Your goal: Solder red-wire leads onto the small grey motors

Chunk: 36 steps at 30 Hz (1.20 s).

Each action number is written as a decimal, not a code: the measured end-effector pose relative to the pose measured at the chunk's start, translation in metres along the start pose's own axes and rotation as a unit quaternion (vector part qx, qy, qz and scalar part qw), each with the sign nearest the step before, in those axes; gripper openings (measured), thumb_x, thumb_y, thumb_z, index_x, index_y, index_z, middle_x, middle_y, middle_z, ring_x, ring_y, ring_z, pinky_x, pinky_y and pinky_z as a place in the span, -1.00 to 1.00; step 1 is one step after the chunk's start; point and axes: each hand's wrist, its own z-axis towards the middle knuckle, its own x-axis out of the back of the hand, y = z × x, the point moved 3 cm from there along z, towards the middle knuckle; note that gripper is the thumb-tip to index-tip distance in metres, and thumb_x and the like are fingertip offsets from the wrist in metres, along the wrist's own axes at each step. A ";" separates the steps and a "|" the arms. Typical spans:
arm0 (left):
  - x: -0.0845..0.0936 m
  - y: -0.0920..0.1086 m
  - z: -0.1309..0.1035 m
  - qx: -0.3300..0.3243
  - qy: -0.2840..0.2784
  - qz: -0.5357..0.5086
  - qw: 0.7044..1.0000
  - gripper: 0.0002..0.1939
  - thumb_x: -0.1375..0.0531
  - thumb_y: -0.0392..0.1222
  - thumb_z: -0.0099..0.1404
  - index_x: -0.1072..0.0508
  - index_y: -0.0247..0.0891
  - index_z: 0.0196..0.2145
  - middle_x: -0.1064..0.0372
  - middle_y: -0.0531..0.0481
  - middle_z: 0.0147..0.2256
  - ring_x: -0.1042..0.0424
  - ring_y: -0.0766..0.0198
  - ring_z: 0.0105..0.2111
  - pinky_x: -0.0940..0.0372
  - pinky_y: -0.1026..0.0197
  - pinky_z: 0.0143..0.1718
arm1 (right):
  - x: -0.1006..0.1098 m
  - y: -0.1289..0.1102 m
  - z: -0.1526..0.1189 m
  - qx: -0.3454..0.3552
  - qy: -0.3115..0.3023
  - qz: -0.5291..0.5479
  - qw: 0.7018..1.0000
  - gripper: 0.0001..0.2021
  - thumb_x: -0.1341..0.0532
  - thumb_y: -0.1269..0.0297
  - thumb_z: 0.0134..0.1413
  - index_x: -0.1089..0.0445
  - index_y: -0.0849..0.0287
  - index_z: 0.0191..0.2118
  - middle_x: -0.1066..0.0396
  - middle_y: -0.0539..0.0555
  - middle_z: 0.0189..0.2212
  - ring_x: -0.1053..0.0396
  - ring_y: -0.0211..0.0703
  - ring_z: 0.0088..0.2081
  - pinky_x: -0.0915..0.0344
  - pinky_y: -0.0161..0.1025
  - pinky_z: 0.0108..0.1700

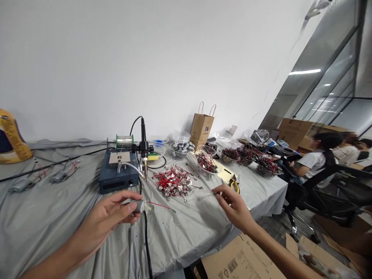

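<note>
Between the thumb and fingers of my left hand is a small grey motor, with a thin red wire sticking out to the right. My right hand is pinched over the table's right part; something small and dark shows at its fingertips, too little to name. A pile of red wires with small metal parts lies between and beyond my hands. Behind my left hand, a soldering iron is held upright, tip down, beside a blue soldering station that carries a solder spool.
Two wired motors lie at the left. Bowls of wired parts, a bowl of grey motors, yellow-handled pliers and a paper bag stand toward the back right. A black cable crosses the front. People sit beyond an office chair.
</note>
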 end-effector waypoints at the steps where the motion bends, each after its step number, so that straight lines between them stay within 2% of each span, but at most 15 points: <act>1: 0.000 0.000 0.000 -0.001 0.001 0.001 1.000 -0.65 -0.40 0.04 0.17 -0.59 -0.18 -0.15 -0.47 0.05 -0.29 -0.48 0.27 -0.30 -0.44 0.29 -0.23 | -0.001 -0.002 -0.002 0.002 -0.007 -0.002 1.000 -0.78 -0.06 0.28 0.34 -0.44 0.16 -0.10 -0.43 0.12 -0.24 -0.34 -0.24 -0.33 -0.28 -0.30 -0.29; 5: -0.002 -0.001 0.000 0.003 0.000 0.003 1.000 -0.65 -0.41 0.04 0.16 -0.60 -0.18 -0.15 -0.47 0.03 -0.28 -0.49 0.26 -0.32 -0.44 0.29 -0.25 | -0.008 -0.009 -0.007 0.066 -0.165 -0.013 0.984 -0.75 -0.11 0.26 0.33 -0.46 0.10 0.00 -0.44 0.12 -0.12 -0.40 -0.22 -0.21 -0.33 -0.28 -0.16; 7: -0.002 -0.002 0.000 -0.006 0.012 0.004 1.000 -0.65 -0.41 0.04 0.16 -0.60 -0.18 -0.16 -0.48 0.02 -0.26 -0.49 0.26 -0.32 -0.44 0.29 -0.26 | -0.004 -0.006 -0.002 0.045 -0.151 -0.017 0.987 -0.72 -0.10 0.18 0.35 -0.44 0.09 0.05 -0.44 0.13 -0.08 -0.41 -0.21 -0.20 -0.33 -0.28 -0.16; 11: -0.002 -0.002 0.000 -0.011 0.016 0.007 1.000 -0.66 -0.40 0.04 0.17 -0.61 -0.18 -0.16 -0.49 0.02 -0.24 -0.50 0.27 -0.32 -0.44 0.30 -0.26 | -0.005 0.010 0.027 -0.001 -0.075 -0.069 0.995 -0.73 -0.09 0.16 0.36 -0.45 0.13 -0.01 -0.45 0.14 -0.08 -0.42 -0.17 -0.14 -0.32 -0.27 -0.13; 13: -0.002 -0.001 0.000 -0.009 0.006 0.010 1.000 -0.67 -0.40 0.03 0.17 -0.61 -0.18 -0.16 -0.49 0.01 -0.27 -0.50 0.26 -0.32 -0.44 0.30 -0.26 | -0.016 0.014 0.043 0.019 -0.103 -0.117 0.988 -0.76 -0.16 0.18 0.31 -0.46 0.13 -0.03 -0.44 0.13 -0.07 -0.41 -0.17 -0.11 -0.31 -0.28 -0.09; 15: -0.002 0.001 0.000 -0.009 -0.001 0.010 1.000 -0.67 -0.41 0.03 0.17 -0.62 -0.18 -0.16 -0.49 0.00 -0.29 -0.50 0.25 -0.32 -0.45 0.28 -0.27 | -0.029 0.014 0.055 0.041 -0.140 -0.141 0.979 -0.82 -0.18 0.23 0.28 -0.47 0.15 -0.10 -0.45 0.11 -0.16 -0.40 -0.19 -0.17 -0.28 -0.31 -0.12; 18: -0.002 0.003 0.000 -0.013 0.013 -0.001 1.000 -0.66 -0.42 0.02 0.15 -0.62 -0.19 -0.17 -0.50 -0.02 -0.30 -0.51 0.23 -0.34 -0.45 0.27 -0.29 | -0.038 0.011 0.064 0.053 -0.150 -0.157 0.975 -0.88 -0.15 0.37 0.26 -0.42 0.22 -0.26 -0.44 0.10 -0.28 -0.36 -0.22 -0.25 -0.22 -0.32 -0.19; 21: -0.003 0.003 -0.002 -0.020 0.022 -0.012 0.999 -0.68 -0.42 -0.01 0.15 -0.63 -0.21 -0.19 -0.50 -0.03 -0.29 -0.51 0.24 -0.36 -0.45 0.27 -0.31 | -0.028 0.005 0.065 0.050 -0.140 -0.182 0.972 -0.89 -0.10 0.40 0.27 -0.34 0.23 -0.29 -0.42 0.10 -0.33 -0.31 -0.21 -0.31 -0.16 -0.31 -0.23; 25: -0.005 0.003 -0.002 -0.020 0.027 -0.019 0.999 -0.71 -0.42 -0.03 0.15 -0.63 -0.21 -0.20 -0.51 -0.03 -0.29 -0.51 0.24 -0.37 -0.46 0.27 -0.33 | -0.004 -0.003 0.070 -0.001 -0.071 -0.215 0.974 -0.75 0.11 0.44 0.36 -0.28 0.22 -0.08 -0.43 0.16 -0.24 -0.32 -0.18 -0.27 -0.13 -0.30 -0.23; 26: -0.005 0.003 -0.002 -0.017 0.022 -0.017 0.999 -0.71 -0.42 -0.03 0.15 -0.63 -0.21 -0.20 -0.51 -0.04 -0.29 -0.51 0.23 -0.35 -0.46 0.27 -0.32 | -0.002 -0.005 0.071 -0.009 -0.069 -0.222 0.973 -0.76 0.10 0.44 0.35 -0.28 0.20 -0.07 -0.44 0.15 -0.24 -0.33 -0.18 -0.28 -0.13 -0.31 -0.24; 29: -0.004 0.004 0.000 -0.015 0.003 -0.015 1.000 -0.71 -0.42 -0.03 0.16 -0.63 -0.20 -0.20 -0.50 -0.04 -0.29 -0.51 0.23 -0.34 -0.47 0.26 -0.30 | -0.006 -0.008 0.077 -0.014 -0.103 -0.238 0.966 -0.87 -0.07 0.40 0.25 -0.33 0.15 -0.14 -0.47 0.08 -0.32 -0.34 -0.20 -0.36 -0.07 -0.33 -0.33; 32: -0.003 0.006 0.002 -0.019 -0.008 -0.013 1.000 -0.73 -0.40 -0.02 0.19 -0.62 -0.19 -0.19 -0.49 -0.01 -0.29 -0.51 0.26 -0.33 -0.46 0.28 -0.28 | -0.009 -0.005 0.086 -0.037 -0.087 -0.258 0.961 -0.82 -0.02 0.37 0.31 -0.32 0.15 -0.08 -0.49 0.14 -0.26 -0.37 -0.16 -0.34 -0.04 -0.31 -0.34; 36: -0.003 0.008 0.001 -0.022 -0.013 -0.020 0.999 -0.75 -0.39 -0.04 0.21 -0.60 -0.20 -0.19 -0.47 0.01 -0.31 -0.51 0.29 -0.33 -0.45 0.31 -0.27 | -0.010 0.001 0.094 -0.072 -0.086 -0.283 0.952 -0.83 -0.01 0.31 0.32 -0.32 0.21 -0.18 -0.44 0.16 -0.43 -0.32 -0.15 -0.46 0.03 -0.28 -0.39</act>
